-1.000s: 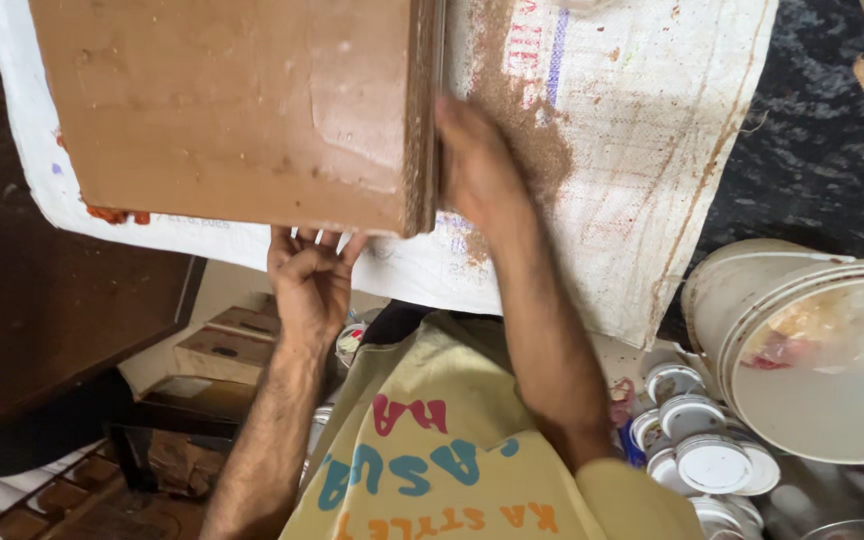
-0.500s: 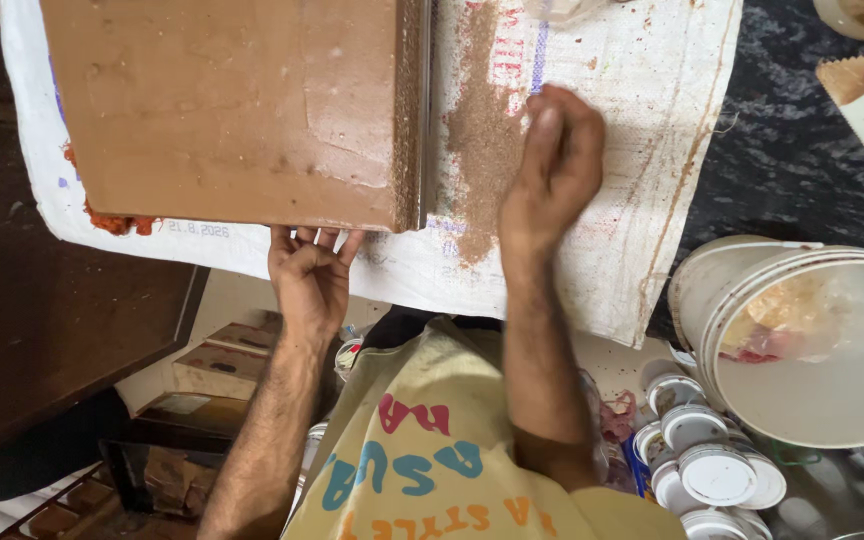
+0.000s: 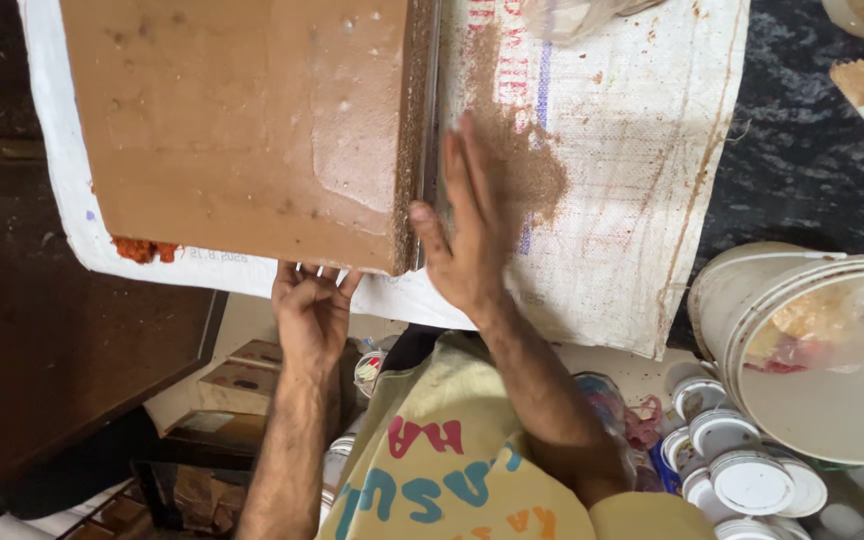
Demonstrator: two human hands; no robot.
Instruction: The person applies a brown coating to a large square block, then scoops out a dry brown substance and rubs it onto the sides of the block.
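Note:
A large flat brown board lies on a white woven sack spread over a dark counter. My left hand grips the board's near edge, fingers curled under it. Beside the board's right edge my right hand rests flat on the sack, fingers stretched out and together, with the thumb touching the board's corner. Brown powder is smeared on the sack just past its fingertips. Nothing is held in the right hand.
Stacked white buckets stand at the right, with several small lidded white tubs below them. A dark wooden surface fills the left. An orange-red lump sits under the board's near left corner. Cardboard boxes lie below.
My right hand has come back left from the middle of the sack to the board's right edge, now flat with fingers extended. The left hand keeps its grip on the board.

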